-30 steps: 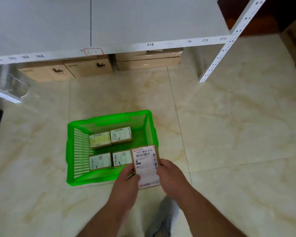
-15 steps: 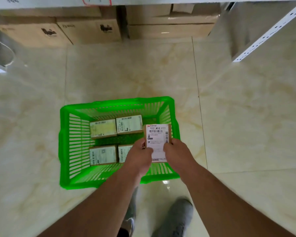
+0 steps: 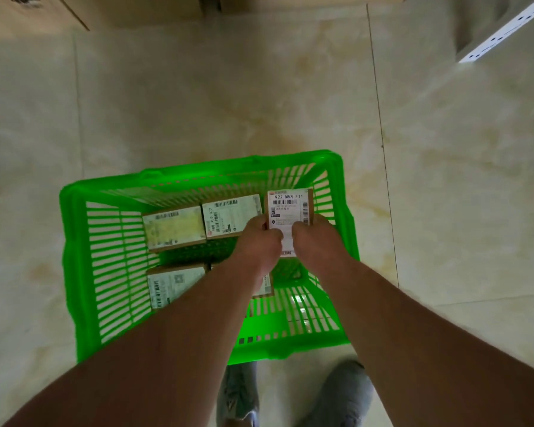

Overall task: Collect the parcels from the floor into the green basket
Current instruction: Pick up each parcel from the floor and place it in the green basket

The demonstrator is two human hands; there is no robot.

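Note:
A green slatted basket (image 3: 105,272) stands on the tiled floor below me. Both my hands hold one brown parcel with a white label (image 3: 289,211) inside the basket, at its far right corner. My left hand (image 3: 259,241) grips its left edge and my right hand (image 3: 313,238) its right edge. Two labelled parcels lie side by side along the far wall: one (image 3: 174,228) on the left and one (image 3: 232,215) next to the held parcel. Another parcel (image 3: 174,285) lies near left. A further one (image 3: 267,286) is mostly hidden under my left forearm.
Cardboard boxes (image 3: 136,7) sit on the floor at the top of the view. A white perforated shelf post (image 3: 506,29) slants at the top right. My two grey shoes (image 3: 339,396) stand just behind the basket. Glossy beige tiles surround the basket.
I have bent closer and both hands carried the labelled parcel from the basket's near right rim down into its far right corner. The shelf has left the view.

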